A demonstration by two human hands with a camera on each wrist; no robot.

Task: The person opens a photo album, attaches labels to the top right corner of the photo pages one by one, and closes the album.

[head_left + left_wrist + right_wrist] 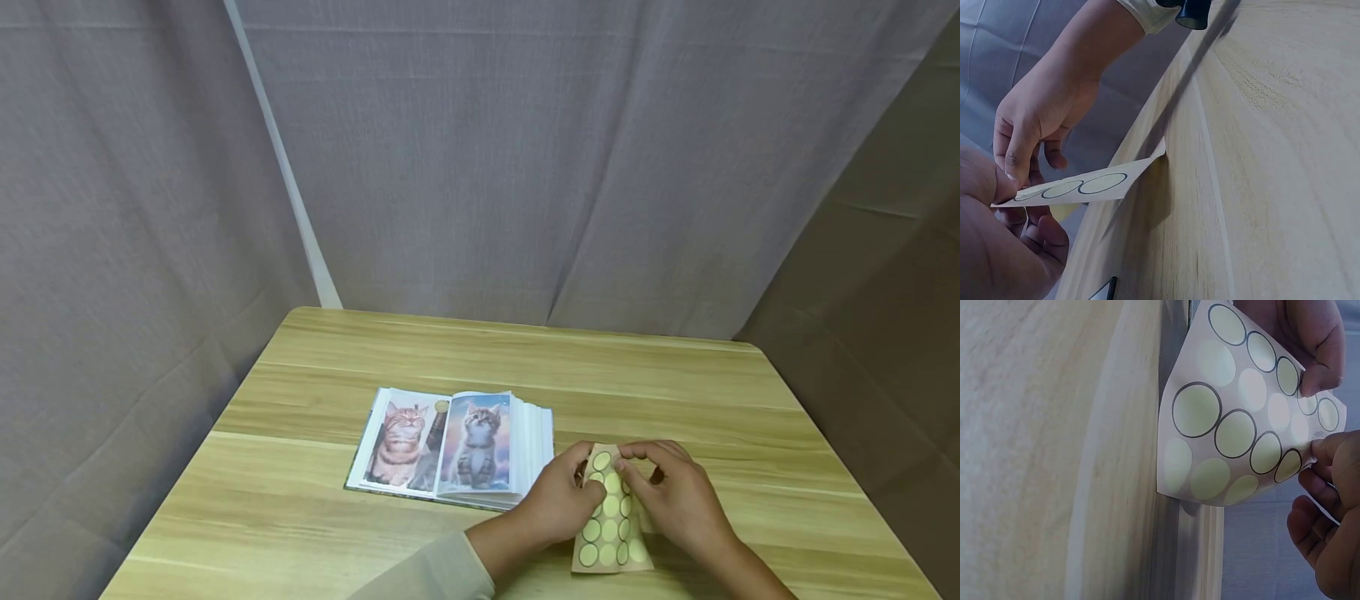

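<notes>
A sheet of round yellow stickers, some ringed in black, is held up between both hands over the table, right of an open photo album. My left hand grips its left side, thumb lying across the front. At the upper right edge, my right hand pinches the sheet between thumb and forefinger. The right wrist view shows rows of circles on the sheet, its far end bending. Seen edge-on in the left wrist view, the sheet slants out over the wood. Fingers behind the sheet are partly hidden.
The album's left page holds an orange cat picture with a small round sticker near its top corner. A grey kitten picture fills the right page. Grey curtains hang behind the wooden table.
</notes>
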